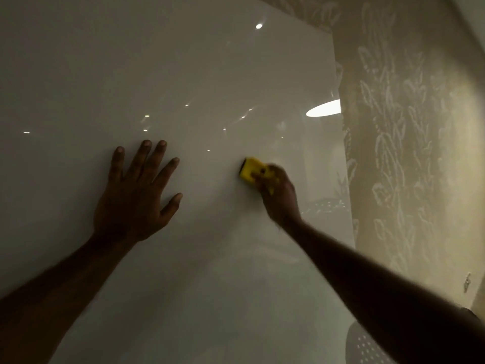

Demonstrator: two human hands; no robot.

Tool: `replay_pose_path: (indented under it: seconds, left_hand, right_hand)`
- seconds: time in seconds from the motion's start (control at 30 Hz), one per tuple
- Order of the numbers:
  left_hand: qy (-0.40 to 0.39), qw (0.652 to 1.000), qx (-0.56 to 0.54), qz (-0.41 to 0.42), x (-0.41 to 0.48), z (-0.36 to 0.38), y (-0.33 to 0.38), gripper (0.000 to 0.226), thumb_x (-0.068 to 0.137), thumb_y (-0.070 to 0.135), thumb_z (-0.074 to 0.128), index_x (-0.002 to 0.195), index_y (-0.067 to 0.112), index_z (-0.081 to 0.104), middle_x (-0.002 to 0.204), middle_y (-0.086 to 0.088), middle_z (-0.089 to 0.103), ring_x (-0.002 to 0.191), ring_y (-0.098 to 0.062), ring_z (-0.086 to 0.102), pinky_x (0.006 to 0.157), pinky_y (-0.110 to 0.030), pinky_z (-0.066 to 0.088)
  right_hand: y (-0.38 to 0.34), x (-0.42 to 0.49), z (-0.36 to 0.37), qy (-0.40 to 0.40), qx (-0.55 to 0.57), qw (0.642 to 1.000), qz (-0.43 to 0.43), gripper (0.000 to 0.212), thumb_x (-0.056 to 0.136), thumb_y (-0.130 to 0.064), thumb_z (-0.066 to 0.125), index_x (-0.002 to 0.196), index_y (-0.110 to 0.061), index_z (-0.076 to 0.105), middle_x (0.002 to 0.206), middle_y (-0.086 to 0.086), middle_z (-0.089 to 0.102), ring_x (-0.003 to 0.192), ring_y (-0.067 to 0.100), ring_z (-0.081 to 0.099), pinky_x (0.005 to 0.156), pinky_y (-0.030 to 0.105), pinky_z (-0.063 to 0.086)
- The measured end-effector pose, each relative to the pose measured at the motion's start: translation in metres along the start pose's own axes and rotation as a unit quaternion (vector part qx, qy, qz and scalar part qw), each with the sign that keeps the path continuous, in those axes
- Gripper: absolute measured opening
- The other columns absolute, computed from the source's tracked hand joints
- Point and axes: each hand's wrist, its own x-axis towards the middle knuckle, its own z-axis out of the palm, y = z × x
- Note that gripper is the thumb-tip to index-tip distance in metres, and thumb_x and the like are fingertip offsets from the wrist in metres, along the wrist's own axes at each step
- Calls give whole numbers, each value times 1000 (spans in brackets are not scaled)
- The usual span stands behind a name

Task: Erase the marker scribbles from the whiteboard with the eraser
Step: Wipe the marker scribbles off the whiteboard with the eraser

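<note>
A glossy whiteboard (183,74) fills most of the head view, hung upright on the wall. No marker scribbles show on it; only ceiling lights reflect in its surface. My right hand (279,195) grips a yellow eraser (250,170) with a dark felt face and presses it against the board right of centre. The hand and eraser are blurred by motion. My left hand (133,190) lies flat on the board with its fingers spread, left of the eraser and apart from it.
The board's right edge (343,153) meets a beige wall with pale leaf-patterned wallpaper (406,127). A small wall fitting (467,282) sits low at the right. A perforated grey object (364,345) shows at the bottom right.
</note>
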Motion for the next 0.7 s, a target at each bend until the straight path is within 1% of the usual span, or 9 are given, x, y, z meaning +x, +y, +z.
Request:
replay_pose_path:
  seconds: [0.07, 0.13, 0.23, 0.33, 0.4, 0.47, 0.53, 0.63, 0.7]
  left_hand:
    - [0, 1000, 4, -2, -1, 1, -1, 74, 98, 52, 39, 158, 11, 42, 171, -18, 26, 157, -40, 25, 126, -65, 6]
    - [1, 1000, 3, -1, -1, 0, 1, 73, 98, 53, 38, 158, 11, 43, 171, -17, 26, 158, -39, 25, 126, -65, 6]
    - [1, 1000, 3, -3, -1, 1, 0, 73, 98, 52, 38, 158, 12, 43, 172, -17, 25, 158, -38, 24, 126, -64, 5]
    - [6, 1000, 10, -4, -1, 2, 0, 73, 99, 54, 38, 159, 13, 42, 172, -16, 25, 159, -38, 23, 126, -64, 5]
    - [11, 1000, 9, -3, -2, 4, -1, 73, 100, 55, 37, 159, 13, 41, 172, -16, 25, 159, -38, 23, 127, -64, 5]
    - [15, 1000, 8, -7, -3, 5, -1, 73, 100, 55, 36, 160, 13, 40, 172, -16, 24, 159, -38, 22, 127, -64, 3]
    - [10, 1000, 11, -5, -3, 6, 0, 74, 100, 56, 36, 160, 13, 40, 172, -16, 23, 159, -38, 21, 126, -64, 3]
    - [1, 1000, 8, -4, -1, 5, -1, 76, 99, 58, 34, 160, 12, 39, 173, -17, 22, 159, -39, 21, 125, -65, 4]
    - [3, 1000, 10, -4, -1, 4, -1, 76, 99, 57, 35, 160, 12, 39, 172, -17, 23, 159, -40, 22, 125, -66, 4]
  right_hand:
    - [-4, 64, -7, 5, -7, 1000, 21, 28, 92, -31, 66, 111, -11, 72, 121, 14, 60, 105, 31, 60, 89, 28, 45]
    - [-2, 113, -15, 22, -22, 998, 56, 32, 93, -30, 65, 113, -6, 69, 125, 17, 58, 107, 34, 59, 87, 32, 45]
    - [-6, 122, -12, 30, -40, 997, 64, 31, 93, -31, 62, 116, -11, 69, 128, 14, 56, 110, 32, 57, 85, 27, 41]
    - [-15, 52, 8, 38, -46, 998, 26, 34, 95, -35, 58, 120, -15, 68, 131, 14, 57, 117, 31, 56, 95, 33, 45]
    - [-22, -24, 19, 13, -31, 999, -6, 38, 98, -42, 47, 120, -19, 68, 135, 13, 55, 125, 29, 49, 104, 33, 40]
    - [-27, -101, 22, -21, -18, 999, -23, 36, 99, -43, 44, 118, -25, 69, 140, 10, 52, 130, 24, 45, 105, 32, 41]
    - [-32, -160, 22, -52, -13, 997, -47, 32, 100, -43, 45, 116, -29, 69, 142, 5, 49, 132, 22, 45, 98, 32, 48]
    - [-30, -175, 22, -70, 1, 994, -89, 25, 99, -40, 51, 108, -29, 71, 141, 4, 49, 132, 25, 47, 88, 35, 55]
    - [-33, -144, 23, -59, 5, 993, -106, 26, 99, -39, 51, 111, -28, 71, 139, 7, 51, 128, 27, 49, 89, 36, 53]
